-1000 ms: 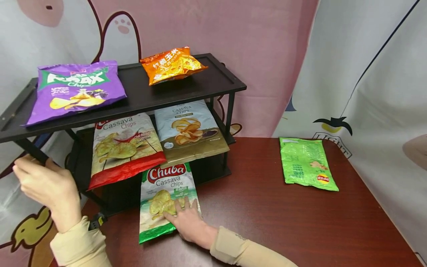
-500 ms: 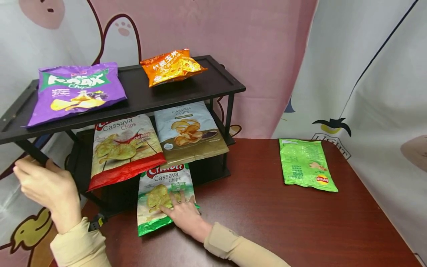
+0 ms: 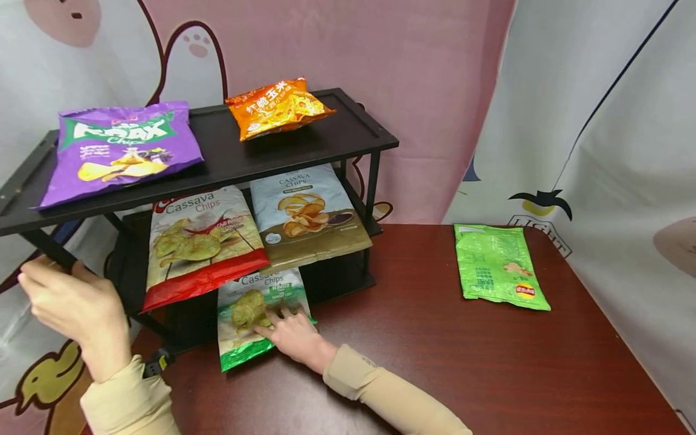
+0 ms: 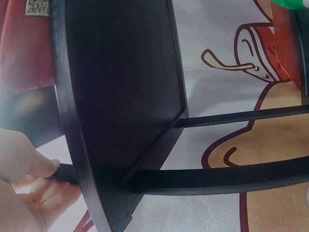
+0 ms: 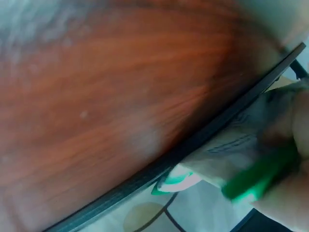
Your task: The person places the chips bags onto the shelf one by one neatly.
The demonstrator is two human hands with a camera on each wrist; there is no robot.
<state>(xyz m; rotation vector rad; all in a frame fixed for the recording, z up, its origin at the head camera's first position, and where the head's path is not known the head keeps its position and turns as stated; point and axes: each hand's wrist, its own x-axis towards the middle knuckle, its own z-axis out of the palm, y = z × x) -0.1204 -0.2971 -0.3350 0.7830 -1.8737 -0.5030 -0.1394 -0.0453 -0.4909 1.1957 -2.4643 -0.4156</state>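
At far left, my left hand [image 3: 76, 299] grips the front post of a black shelf rack [image 3: 304, 151]; the left wrist view shows the thumb and fingers around the post [image 4: 65, 173]. My right hand [image 3: 296, 335] lies with spread fingers on the front of a green-and-white bag of seaweed cassava chips [image 3: 234, 335]. The bag's top is hidden under the bags on the middle shelf, and its green end sticks out toward me. In the blurred right wrist view, the bag's green edge [image 5: 260, 179] shows beside the fingers.
A red-edged chip bag [image 3: 203, 248] and a brown-and-blue chip bag [image 3: 310, 217] overhang the middle shelf. A purple bag [image 3: 125, 151] and an orange bag [image 3: 277, 109] lie on top. A green bag [image 3: 500, 266] lies on the brown table [image 3: 462, 368], right.
The right hand and the seaweed chip bag have moved up and left, deeper under the middle shelf; less of the bag's printed front shows. The left hand stays on the post.
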